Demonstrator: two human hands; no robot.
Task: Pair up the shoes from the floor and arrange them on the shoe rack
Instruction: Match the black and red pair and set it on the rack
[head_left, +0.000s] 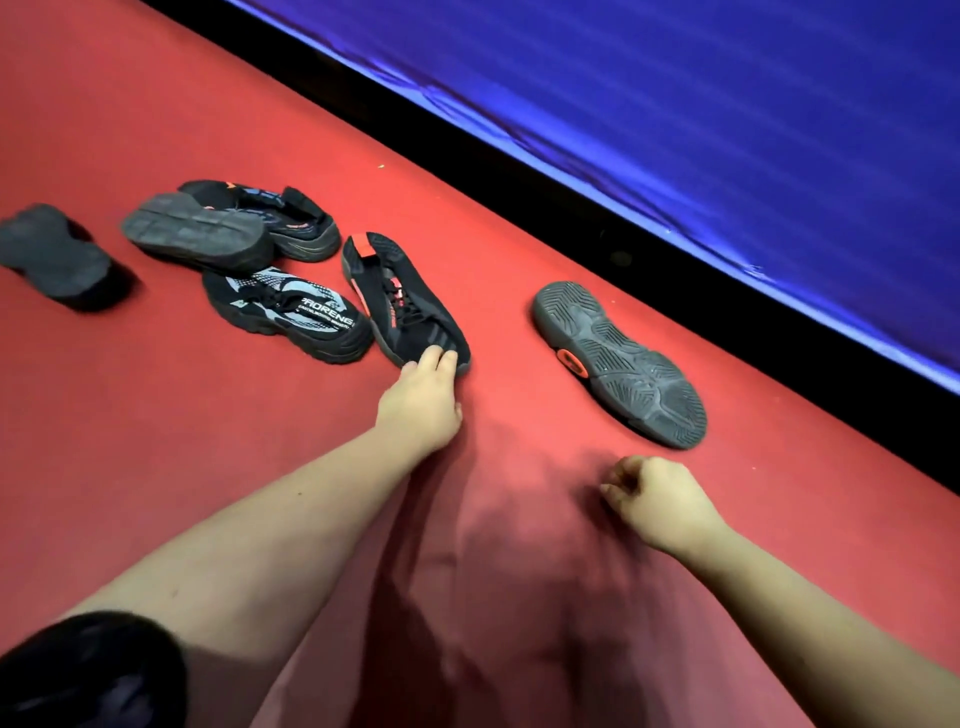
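1. Head view: the left grip is stretched forward, with its fingers laid on the toe of the red shoe. The thumb is set at the toe's left edge. Whether the toe is pinched cannot be told.
2. The red shoe is set upright on the floor, its toe toward the left grip and its heel pointed away.
3. The right grip is drawn narrow into a loose fist with nothing held. It is kept over the floor, well apart from the left grip, to its right and nearer the camera.
4. Ahead of the right grip an upturned shoe is seen near it but untouched. Its grey sole faces up and carries an orange mark.
5. Left of the left grip, just beside the red shoe, a grey shoe with white lettering is placed.
6. Beyond the grey shoe, a second upturned shoe is leaned against a blue shoe. A blurred dark shoe is found farthest to the left.
7. Far ahead of both grips, the floor is bordered by a black strip and a blue sheet.
8. A black sleeve is seen on the left upper arm.
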